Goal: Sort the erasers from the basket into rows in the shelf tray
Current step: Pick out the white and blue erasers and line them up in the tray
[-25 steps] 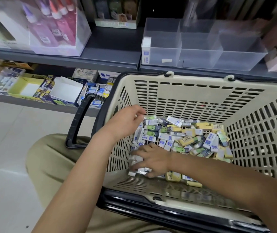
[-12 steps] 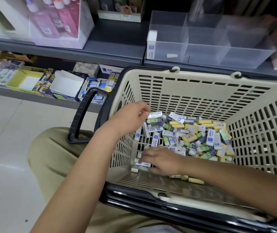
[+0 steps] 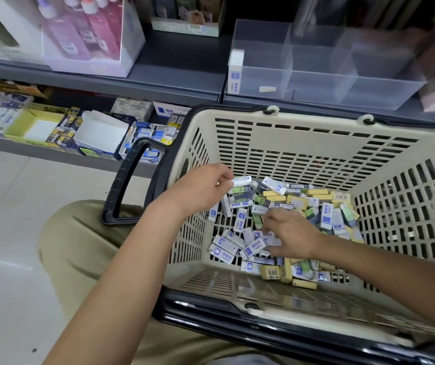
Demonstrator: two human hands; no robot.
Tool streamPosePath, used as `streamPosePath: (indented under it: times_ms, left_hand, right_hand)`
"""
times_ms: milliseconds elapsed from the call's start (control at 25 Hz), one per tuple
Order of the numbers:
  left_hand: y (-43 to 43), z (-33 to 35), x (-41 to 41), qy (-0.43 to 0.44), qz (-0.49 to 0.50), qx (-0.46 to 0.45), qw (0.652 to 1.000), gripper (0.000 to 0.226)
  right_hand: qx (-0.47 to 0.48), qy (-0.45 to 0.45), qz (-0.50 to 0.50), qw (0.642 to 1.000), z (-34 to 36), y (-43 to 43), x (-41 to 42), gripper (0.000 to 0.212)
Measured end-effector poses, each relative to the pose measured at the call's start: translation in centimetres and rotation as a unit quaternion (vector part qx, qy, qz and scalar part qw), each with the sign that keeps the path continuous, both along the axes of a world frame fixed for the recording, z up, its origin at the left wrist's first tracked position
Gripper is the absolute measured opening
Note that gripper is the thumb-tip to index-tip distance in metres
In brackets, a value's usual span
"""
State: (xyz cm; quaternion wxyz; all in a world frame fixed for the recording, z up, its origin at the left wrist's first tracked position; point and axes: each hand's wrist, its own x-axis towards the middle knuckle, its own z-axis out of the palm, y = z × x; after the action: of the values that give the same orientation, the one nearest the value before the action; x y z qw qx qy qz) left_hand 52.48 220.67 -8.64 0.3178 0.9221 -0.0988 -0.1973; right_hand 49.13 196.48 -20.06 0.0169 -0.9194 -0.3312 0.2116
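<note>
A beige slotted basket rests on my lap and holds a heap of small erasers in white-blue, yellow and green wrappers. At the basket's left wall, my left hand pinches a white-blue eraser by its end. Lower in the heap, my right hand reaches down with fingers and thumb curled around white-blue erasers. On the shelf above stands the clear shelf tray with dividers. One white-blue eraser stands upright at the tray's far left.
The basket's black handle hangs off its left side over my knee. Glue bottles in a display box sit on the upper shelf at the left. Below them, the lower shelf carries stationery boxes. A pale tiled floor is at the left.
My right hand has moved up and right within the heap, uncovering white-blue erasers near the front left. My left hand stays at the left wall with its eraser.
</note>
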Motion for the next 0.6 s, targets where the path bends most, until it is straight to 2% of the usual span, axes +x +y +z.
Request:
streamPosePath:
  times_ms: [40, 120, 240, 400, 600]
  left_hand:
    - [0.0, 0.0, 0.0, 0.0, 0.002, -0.002, 1.0, 0.027]
    - [-0.1, 0.1, -0.1, 0.0, 0.006, -0.005, 1.0, 0.027]
    - [-0.1, 0.1, -0.1, 0.0, 0.01, 0.004, 1.0, 0.026]
    - [-0.1, 0.1, -0.2, 0.008, 0.026, -0.009, 1.0, 0.025]
    - [-0.3, 0.1, -0.2, 0.009, 0.022, 0.004, 1.0, 0.027]
  right_hand:
    - [0.02, -0.018, 0.017, 0.999, -0.2, 0.1, -0.2, 0.053]
    - [0.063, -0.019, 0.111, 0.992, -0.9, 2.7, -0.7, 0.058]
    - [-0.016, 0.035, 0.224, 0.974, -2.5, 7.0, -1.4, 0.063]
    - [-0.039, -0.017, 0.204, 0.978, -2.6, 4.8, 0.0, 0.053]
    - [-0.042, -0.018, 0.184, 0.982, -1.7, 2.1, 0.8, 0.051]
